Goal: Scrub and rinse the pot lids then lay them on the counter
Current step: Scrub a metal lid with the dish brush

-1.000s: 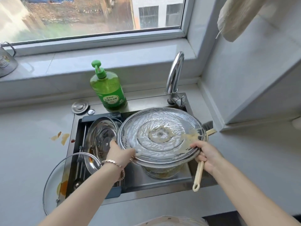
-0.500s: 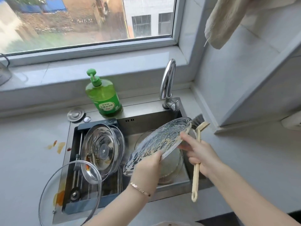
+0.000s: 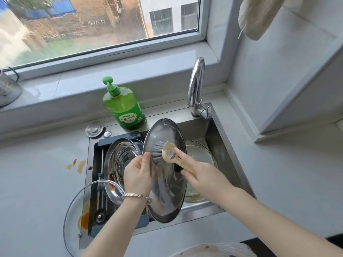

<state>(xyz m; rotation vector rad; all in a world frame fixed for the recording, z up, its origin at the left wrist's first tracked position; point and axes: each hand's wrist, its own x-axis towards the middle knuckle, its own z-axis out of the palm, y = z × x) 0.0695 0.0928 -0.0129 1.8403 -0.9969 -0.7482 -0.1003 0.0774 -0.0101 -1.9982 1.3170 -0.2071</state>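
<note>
Lid [image 3: 167, 197] gripped by left hand [image 3: 136, 176], brush [image 3: 168, 153] seemingly touching it

- Soft daylight is pouring in through the window [image 3: 104, 25], leaving the bench [image 3: 33, 182] bright and shadows faint.
- Highlights are gleaming on the faucet [image 3: 196, 76].
- Wide-angle distortion is bending straight edges near the corners; the scene outside is looking smeared.

left hand [image 3: 138, 175] gripping lid [image 3: 165, 182] – brush [image 3: 163, 153] scrubbing
</note>
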